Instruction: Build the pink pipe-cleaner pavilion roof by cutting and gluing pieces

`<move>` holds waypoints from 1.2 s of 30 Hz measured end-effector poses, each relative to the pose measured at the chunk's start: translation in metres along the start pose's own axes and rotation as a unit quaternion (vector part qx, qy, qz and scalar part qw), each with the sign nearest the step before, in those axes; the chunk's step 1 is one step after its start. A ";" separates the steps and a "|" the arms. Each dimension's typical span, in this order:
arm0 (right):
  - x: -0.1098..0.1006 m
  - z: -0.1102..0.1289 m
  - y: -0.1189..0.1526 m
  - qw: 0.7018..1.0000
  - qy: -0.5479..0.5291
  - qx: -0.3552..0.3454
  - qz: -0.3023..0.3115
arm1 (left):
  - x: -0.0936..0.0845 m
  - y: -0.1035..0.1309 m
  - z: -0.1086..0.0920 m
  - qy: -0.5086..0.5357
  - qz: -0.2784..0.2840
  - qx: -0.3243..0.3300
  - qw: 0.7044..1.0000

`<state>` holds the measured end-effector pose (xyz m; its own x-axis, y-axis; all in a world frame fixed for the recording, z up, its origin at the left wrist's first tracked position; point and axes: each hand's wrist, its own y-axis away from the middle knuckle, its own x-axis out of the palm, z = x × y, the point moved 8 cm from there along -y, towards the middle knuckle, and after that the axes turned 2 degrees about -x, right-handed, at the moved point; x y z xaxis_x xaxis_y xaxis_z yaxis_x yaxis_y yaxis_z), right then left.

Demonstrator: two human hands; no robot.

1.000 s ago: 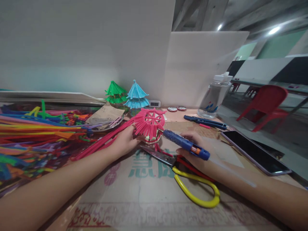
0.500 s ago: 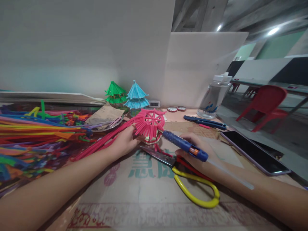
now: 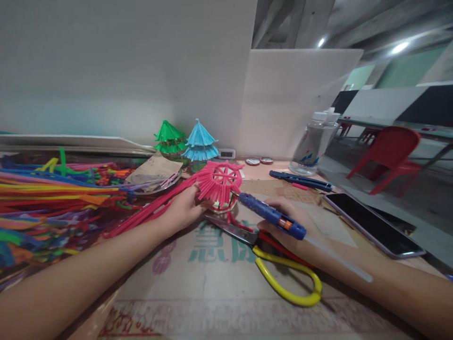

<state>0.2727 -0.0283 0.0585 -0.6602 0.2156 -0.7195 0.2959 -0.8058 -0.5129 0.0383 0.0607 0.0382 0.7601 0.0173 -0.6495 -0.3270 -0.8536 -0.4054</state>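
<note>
My left hand (image 3: 189,205) grips the pink pipe-cleaner piece (image 3: 221,182) by its left side; the piece has a round, spoked opening and a fringed rim. Wrapped in my right hand (image 3: 283,217) is a blue glue gun (image 3: 267,212), its tip touching or very near the lower right of the pink piece. A clear glue stick (image 3: 347,264) sticks out of its back end. Scissors with yellow handles (image 3: 288,283) lie beneath, blades toward the pink piece. Long pink strips (image 3: 152,212) trail left beside my left hand.
Colourful pipe cleaners (image 3: 71,193) cover the left side. Green (image 3: 170,137) and blue (image 3: 200,141) roof-shaped pieces stand behind. To the right are a water bottle (image 3: 313,146), a dark blue cutter (image 3: 300,179) and a phone (image 3: 373,224). Printed cardboard (image 3: 212,288) lies underneath.
</note>
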 end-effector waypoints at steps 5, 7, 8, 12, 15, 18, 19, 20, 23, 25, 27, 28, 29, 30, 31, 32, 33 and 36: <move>-0.002 0.000 0.000 1.000 0.010 -0.008 -0.013 | -0.002 0.002 0.002 -0.028 -0.008 0.009 1.000; -0.002 0.000 0.000 1.000 0.010 -0.011 -0.017 | -0.003 0.002 -0.001 -0.026 -0.009 0.038 0.999; -0.002 0.000 0.000 1.000 0.009 -0.013 -0.019 | -0.002 0.003 -0.004 -0.024 -0.006 0.054 0.998; -0.001 -0.001 0.001 1.000 0.013 -0.013 -0.021 | -0.001 0.003 -0.010 -0.022 0.004 0.083 0.996; -0.003 0.000 0.002 0.999 0.010 -0.011 -0.029 | -0.002 0.003 -0.011 -0.023 -0.001 0.085 0.996; -0.005 0.002 0.002 0.999 -0.013 -0.001 -0.037 | -0.003 0.003 -0.011 -0.018 -0.002 0.076 0.997; -0.006 0.001 0.001 0.999 -0.029 0.007 -0.040 | -0.002 0.003 -0.011 -0.015 -0.001 0.074 0.997; -0.006 0.001 0.001 0.997 -0.054 0.018 -0.044 | -0.002 0.003 -0.011 -0.013 0.000 0.075 0.997; -0.001 -0.004 -0.002 0.984 -0.164 0.050 -0.046 | -0.001 0.003 -0.012 -0.008 0.004 0.087 0.996; 0.000 -0.004 -0.004 0.973 -0.219 0.057 -0.039 | -0.002 0.002 -0.007 0.003 -0.002 0.070 0.998; -0.007 -0.001 -0.008 0.971 -0.229 0.045 -0.043 | -0.004 0.000 0.003 0.031 -0.014 0.028 0.999; -0.015 0.000 -0.011 0.974 -0.216 0.038 -0.054 | -0.004 -0.001 0.007 0.054 -0.018 0.008 0.998; -0.023 0.000 -0.015 0.979 -0.191 0.034 -0.066 | -0.004 -0.002 0.011 0.080 -0.017 -0.009 0.997; -0.032 -0.002 -0.020 0.983 -0.159 0.036 -0.079 | -0.003 -0.003 0.013 0.108 -0.010 -0.021 0.994; -0.038 -0.006 -0.027 0.988 -0.120 0.045 -0.082 | -0.002 -0.004 0.013 0.132 -0.002 -0.032 0.991; -0.044 -0.013 -0.035 0.992 -0.079 0.059 -0.081 | -0.001 -0.005 0.013 0.149 0.003 -0.040 0.988; -0.045 -0.022 -0.045 0.994 -0.053 0.074 -0.066 | -0.001 -0.005 0.012 0.159 0.005 -0.044 0.986; -0.040 -0.056 -0.083 0.995 0.010 0.102 -0.019 | -0.004 -0.006 0.006 0.162 -0.005 -0.033 0.986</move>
<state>0.3131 0.0607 0.1038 -0.6532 0.2566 -0.7124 0.1234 -0.8921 -0.4346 0.0342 0.0690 0.0393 0.9061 -0.1330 -0.4016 -0.2898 -0.8868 -0.3601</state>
